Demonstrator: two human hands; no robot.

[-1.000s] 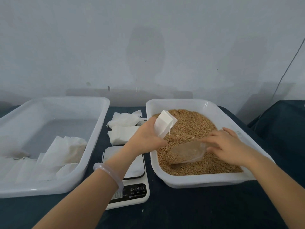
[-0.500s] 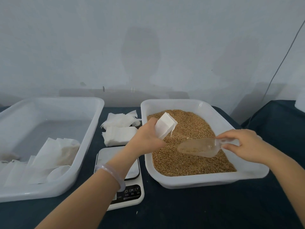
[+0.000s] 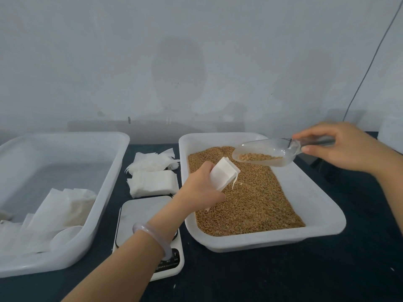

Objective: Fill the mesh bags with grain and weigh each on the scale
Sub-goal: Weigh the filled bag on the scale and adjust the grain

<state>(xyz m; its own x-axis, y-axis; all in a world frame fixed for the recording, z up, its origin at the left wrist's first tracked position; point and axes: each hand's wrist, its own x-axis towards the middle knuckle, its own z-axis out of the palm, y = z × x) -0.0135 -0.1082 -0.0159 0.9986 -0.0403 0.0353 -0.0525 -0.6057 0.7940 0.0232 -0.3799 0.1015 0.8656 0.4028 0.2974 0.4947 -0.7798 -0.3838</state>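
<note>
My left hand (image 3: 201,189) grips a small white mesh bag (image 3: 224,174), its open mouth tilted up to the right, over the brown grain (image 3: 250,199) in the white tray (image 3: 322,205). My right hand (image 3: 340,147) holds the handle of a clear plastic scoop (image 3: 266,152). The scoop carries a little grain and hangs above and to the right of the bag's mouth, apart from it. A white digital scale (image 3: 146,216) lies under my left forearm with nothing on its platform.
A second white tray (image 3: 109,192) on the left holds several white bags (image 3: 63,205). A pile of flat white bags (image 3: 152,173) lies between the two trays, behind the scale. Everything rests on a dark cloth (image 3: 261,277). A grey wall stands behind.
My right hand has lifted the scoop out of the grain, up and to the right, with a little grain in it. My left hand keeps the bag in about the same place.
</note>
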